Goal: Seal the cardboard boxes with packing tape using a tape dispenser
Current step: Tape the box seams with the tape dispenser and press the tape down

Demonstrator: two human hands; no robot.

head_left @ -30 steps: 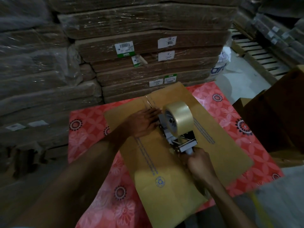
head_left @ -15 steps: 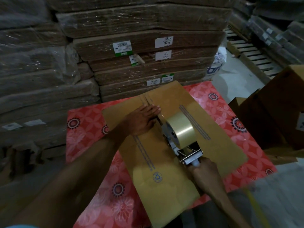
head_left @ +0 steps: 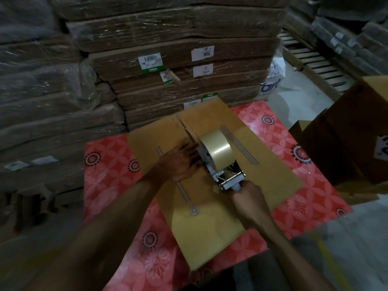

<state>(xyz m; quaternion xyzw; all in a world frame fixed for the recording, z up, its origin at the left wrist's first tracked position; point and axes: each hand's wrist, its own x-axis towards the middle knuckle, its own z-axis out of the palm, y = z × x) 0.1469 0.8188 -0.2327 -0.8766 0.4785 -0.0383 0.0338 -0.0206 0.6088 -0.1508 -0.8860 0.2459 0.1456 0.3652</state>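
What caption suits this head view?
Right hand grips a tape dispenser on a cardboard box; left hand presses beside it.

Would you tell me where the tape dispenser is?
Head view, centre: tape dispenser on the cardboard box, gripped by the right hand, beside the left hand.

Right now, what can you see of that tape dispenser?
The tape dispenser is a metal-looking frame carrying a big roll of pale glossy tape. It rests on the brown cardboard box, roll farthest from the person. The right hand grips its handle; the left hand lies flat on the box beside it.
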